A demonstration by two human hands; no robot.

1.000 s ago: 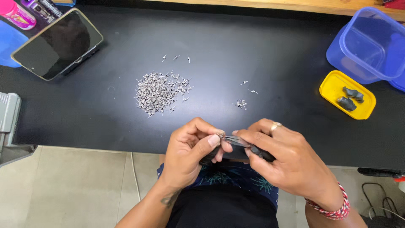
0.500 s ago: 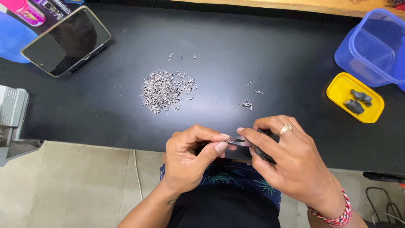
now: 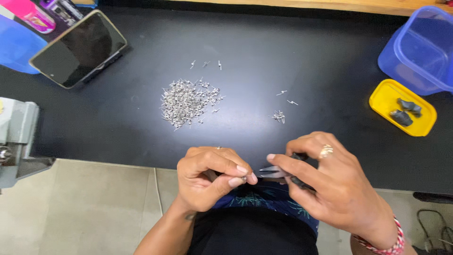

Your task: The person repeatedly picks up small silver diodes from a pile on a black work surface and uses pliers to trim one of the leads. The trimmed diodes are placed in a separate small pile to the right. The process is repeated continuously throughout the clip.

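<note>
My left hand (image 3: 210, 177) pinches a tiny silver metal piece (image 3: 244, 179) between thumb and forefinger, just off the near edge of the black table (image 3: 292, 52). My right hand (image 3: 330, 182), with a ring on one finger, grips small black-handled pliers (image 3: 276, 172) whose silver jaws point left toward that piece. Both hands hover over my lap. A pile of small silver metal pins (image 3: 186, 101) lies on the table above my left hand. A few loose pins (image 3: 278, 115) lie above my right hand.
A phone (image 3: 78, 49) lies at the back left beside a blue object (image 3: 14, 47). A yellow tray (image 3: 377, 101) with two dark pieces and a blue plastic tub (image 3: 420, 52) stand at the right. A grey metal device (image 3: 16, 137) sits at the left edge.
Both hands have drifted slightly down and right in view. The left fingers have closed on the small piece, and the pliers' silver jaws now show between the hands.
</note>
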